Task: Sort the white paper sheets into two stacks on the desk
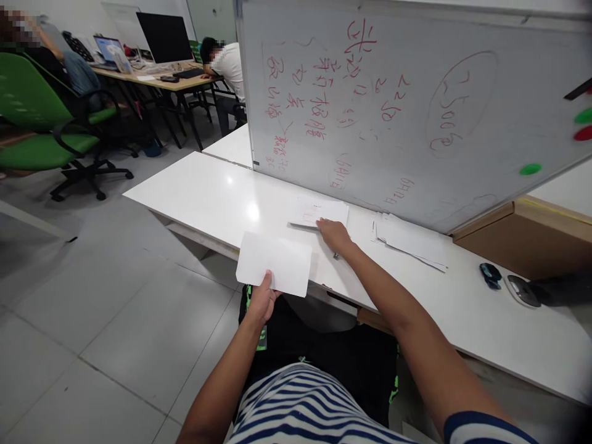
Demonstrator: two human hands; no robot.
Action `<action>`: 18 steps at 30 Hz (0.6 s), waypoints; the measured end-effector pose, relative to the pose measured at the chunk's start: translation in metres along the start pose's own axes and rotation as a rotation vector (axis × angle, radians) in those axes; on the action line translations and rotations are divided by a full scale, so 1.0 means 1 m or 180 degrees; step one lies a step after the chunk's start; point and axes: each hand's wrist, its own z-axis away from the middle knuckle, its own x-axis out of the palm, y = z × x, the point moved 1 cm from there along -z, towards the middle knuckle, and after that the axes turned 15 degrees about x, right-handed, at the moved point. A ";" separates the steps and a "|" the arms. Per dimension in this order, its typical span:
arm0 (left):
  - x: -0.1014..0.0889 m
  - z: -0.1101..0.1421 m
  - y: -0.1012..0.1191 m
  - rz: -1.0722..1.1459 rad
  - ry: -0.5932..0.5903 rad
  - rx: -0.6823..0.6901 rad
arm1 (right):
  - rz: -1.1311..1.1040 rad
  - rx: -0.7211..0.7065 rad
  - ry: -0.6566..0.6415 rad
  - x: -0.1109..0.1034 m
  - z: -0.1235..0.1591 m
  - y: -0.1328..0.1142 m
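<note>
My left hand pinches the lower edge of a blank white sheet of paper, held in the air just off the front edge of the white table. My right hand reaches onto the table and rests on the near edge of a small stack of papers with red marks; its fingers are curled on that edge. A second, looser pile of white sheets lies to the right, by the foot of a whiteboard covered in red writing.
A computer mouse and a small dark object lie on the table at right, near a cardboard box. Green office chairs stand at left. Two people sit at a far desk with monitors.
</note>
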 end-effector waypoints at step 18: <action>0.000 0.001 -0.004 -0.0019 -0.0002 -0.0033 | -0.2095 0.0841 0.0440 -0.012 0.004 0.010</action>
